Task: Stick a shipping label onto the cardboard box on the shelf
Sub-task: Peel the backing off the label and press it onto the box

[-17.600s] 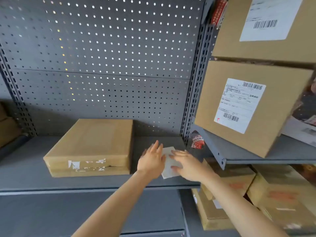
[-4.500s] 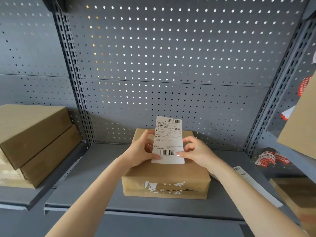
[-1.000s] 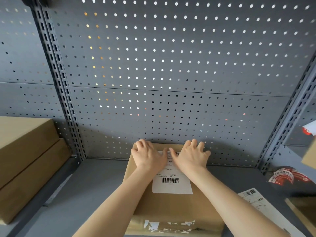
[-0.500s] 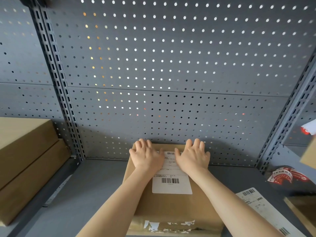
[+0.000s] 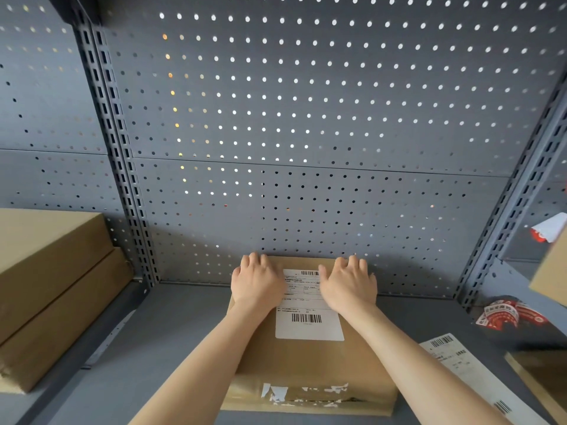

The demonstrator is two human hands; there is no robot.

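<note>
A flat cardboard box [image 5: 310, 363] lies on the grey shelf [image 5: 171, 342] in front of me, with torn tape scraps on its front edge. A white shipping label [image 5: 308, 317] with barcodes lies flat on the box's top. My left hand [image 5: 257, 282] rests palm down on the box at the label's upper left edge. On the label's upper right edge my right hand [image 5: 348, 285] presses flat. The fingers of both hands are spread, and neither hand grips anything.
Two stacked cardboard boxes [image 5: 52, 286] sit on the neighbouring shelf at left. A long white label strip [image 5: 466, 372] lies on the shelf to the right. Further right is a red-and-white tape roll [image 5: 509, 317]. The perforated back panel [image 5: 306, 118] stands behind the box.
My hands have slid apart across the top of the label, left hand leftward and right hand rightward, uncovering more of its printed upper half. The box and the label have not moved.
</note>
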